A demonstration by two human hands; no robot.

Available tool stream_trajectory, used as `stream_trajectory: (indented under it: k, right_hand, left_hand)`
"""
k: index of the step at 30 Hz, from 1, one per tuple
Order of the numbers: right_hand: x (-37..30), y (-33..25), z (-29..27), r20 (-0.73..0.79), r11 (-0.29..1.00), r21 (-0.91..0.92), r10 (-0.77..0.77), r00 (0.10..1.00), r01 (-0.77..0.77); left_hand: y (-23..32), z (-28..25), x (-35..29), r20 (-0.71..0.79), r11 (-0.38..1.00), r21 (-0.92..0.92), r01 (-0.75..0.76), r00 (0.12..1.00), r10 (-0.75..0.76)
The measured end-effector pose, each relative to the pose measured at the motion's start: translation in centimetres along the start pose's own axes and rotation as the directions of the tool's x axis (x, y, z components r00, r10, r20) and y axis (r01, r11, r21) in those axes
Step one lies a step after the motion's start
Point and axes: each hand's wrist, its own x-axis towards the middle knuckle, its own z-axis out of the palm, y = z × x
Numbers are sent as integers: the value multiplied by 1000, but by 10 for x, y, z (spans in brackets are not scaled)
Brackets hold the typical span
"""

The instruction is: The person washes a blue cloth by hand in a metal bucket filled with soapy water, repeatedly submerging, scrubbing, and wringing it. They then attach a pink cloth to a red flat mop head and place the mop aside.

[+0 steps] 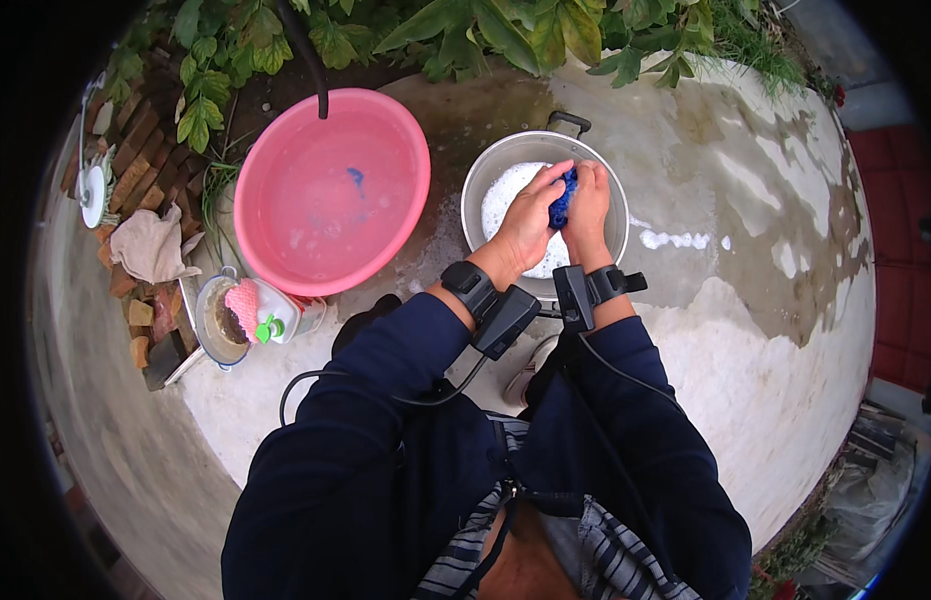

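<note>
My left hand (pixel 528 217) and my right hand (pixel 587 208) come together over a metal pot (pixel 475 185). Pressed between them is a blue bunched, curly-textured thing (pixel 562 198); whether it is a cloth or a scrubber I cannot tell. The fingers of both hands are curled around it. White suds (pixel 507 190) cover the left side of the pot's inside, below the hands. My forearms hide the pot's near rim.
Left of the pot stands a pink basin (pixel 247 215) of water, a dark hose (pixel 322 100) above it. Nearer are a small bowl (pixel 213 335), a pink mesh cloth (pixel 242 308) and a white bottle with a green cap (pixel 270 328). Stacked bricks (pixel 135 180) line the left; leafy plants (pixel 505 35) the far side.
</note>
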Motion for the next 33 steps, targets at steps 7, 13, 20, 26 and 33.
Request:
stream_trajectory:
  k: [7,13,20,26,33]
  right_hand:
    - [-31,-5,17,179,894,-313,-277,944,322]
    - [7,11,-21,386,709,379,463,798,-594]
    - [-21,-5,-50,624,919,6,304,720,-393]
    - [2,41,-49,430,864,-35,467,772,-503]
    - [-11,16,-4,149,909,16,409,900,-416]
  left_hand:
    - [15,-16,13,-22,994,56,-93,995,94]
    - [3,6,-6,463,-158,883,-443,762,452]
    - [-1,-12,1,592,-187,788,-587,639,491]
    - [-6,-6,10,426,-30,858,-513,679,598]
    - [-1,4,23,209,154,893,-424,692,691]
